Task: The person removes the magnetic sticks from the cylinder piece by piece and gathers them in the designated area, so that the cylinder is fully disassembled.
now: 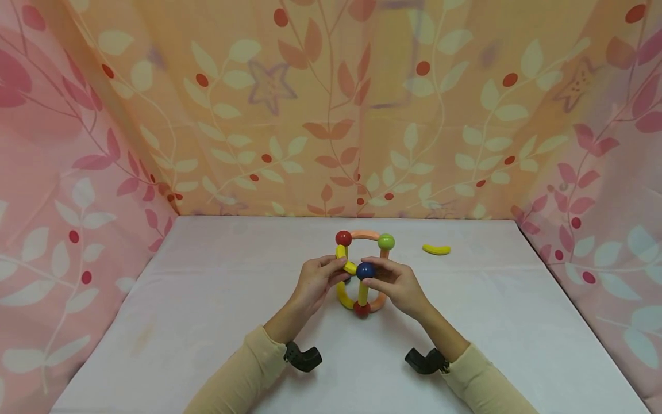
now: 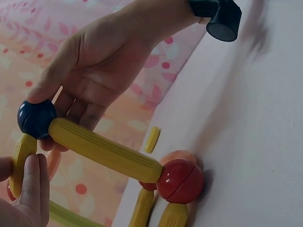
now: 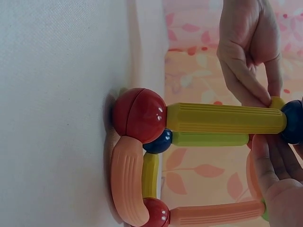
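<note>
A frame of balls joined by straight and curved sticks stands on the table. My left hand (image 1: pixel 316 280) pinches a yellow curved stick (image 2: pixel 22 163) that runs between the upper red ball (image 1: pixel 343 238) and the blue ball (image 1: pixel 365 271). With thumb and fingertips my right hand (image 1: pixel 400 284) holds the blue ball from the right. That ball sits atop an upright yellow straight stick (image 3: pixel 222 118), which rises from a lower red ball (image 3: pixel 139 116) at the table. A green ball (image 1: pixel 385 242) and a peach curved stick (image 1: pixel 365 235) form the frame's far top.
A loose yellow curved stick (image 1: pixel 436 249) lies right of the frame on the white-covered table (image 1: pixel 207 322). Floral cloth (image 1: pixel 331 115) hangs behind and on both sides. Each wrist carries a black camera mount (image 1: pixel 304 357).
</note>
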Demonstrator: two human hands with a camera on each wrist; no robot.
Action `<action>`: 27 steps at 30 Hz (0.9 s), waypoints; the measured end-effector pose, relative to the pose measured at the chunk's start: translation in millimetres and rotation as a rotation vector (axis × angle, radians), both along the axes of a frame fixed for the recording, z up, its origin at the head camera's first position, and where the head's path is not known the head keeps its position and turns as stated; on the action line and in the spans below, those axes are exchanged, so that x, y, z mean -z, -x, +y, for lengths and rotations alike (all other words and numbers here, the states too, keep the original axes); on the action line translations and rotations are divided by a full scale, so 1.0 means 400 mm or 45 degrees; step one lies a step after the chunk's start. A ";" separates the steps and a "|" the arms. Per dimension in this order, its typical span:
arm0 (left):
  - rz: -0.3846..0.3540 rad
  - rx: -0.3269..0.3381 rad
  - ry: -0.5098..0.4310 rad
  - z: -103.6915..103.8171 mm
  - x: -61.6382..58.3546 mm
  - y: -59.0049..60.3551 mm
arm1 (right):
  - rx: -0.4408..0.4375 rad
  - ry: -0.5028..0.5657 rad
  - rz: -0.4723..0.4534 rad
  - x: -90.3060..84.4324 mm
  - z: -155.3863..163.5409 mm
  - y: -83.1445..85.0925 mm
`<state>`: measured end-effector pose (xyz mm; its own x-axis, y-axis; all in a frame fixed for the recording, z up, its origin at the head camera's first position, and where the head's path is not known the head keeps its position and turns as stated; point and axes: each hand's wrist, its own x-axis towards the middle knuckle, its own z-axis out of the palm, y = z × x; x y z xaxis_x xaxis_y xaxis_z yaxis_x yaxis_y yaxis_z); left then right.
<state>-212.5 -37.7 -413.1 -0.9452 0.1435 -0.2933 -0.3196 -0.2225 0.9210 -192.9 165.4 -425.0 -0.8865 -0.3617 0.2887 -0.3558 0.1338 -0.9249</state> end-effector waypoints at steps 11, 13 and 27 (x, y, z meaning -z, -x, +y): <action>0.124 0.038 0.208 -0.012 0.007 0.008 | -0.003 0.010 0.008 0.002 0.003 0.000; 0.155 0.045 0.240 -0.015 0.012 0.011 | 0.003 0.007 0.006 0.002 0.004 0.000; 0.287 0.013 0.449 -0.020 0.038 0.026 | 0.011 0.002 -0.019 0.003 0.003 0.000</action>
<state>-222.8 -45.9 -428.4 -0.9904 0.0811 -0.1118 -0.1015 0.1211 0.9874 -192.8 166.8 -426.4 -0.8938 -0.3535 0.2759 -0.3408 0.1355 -0.9303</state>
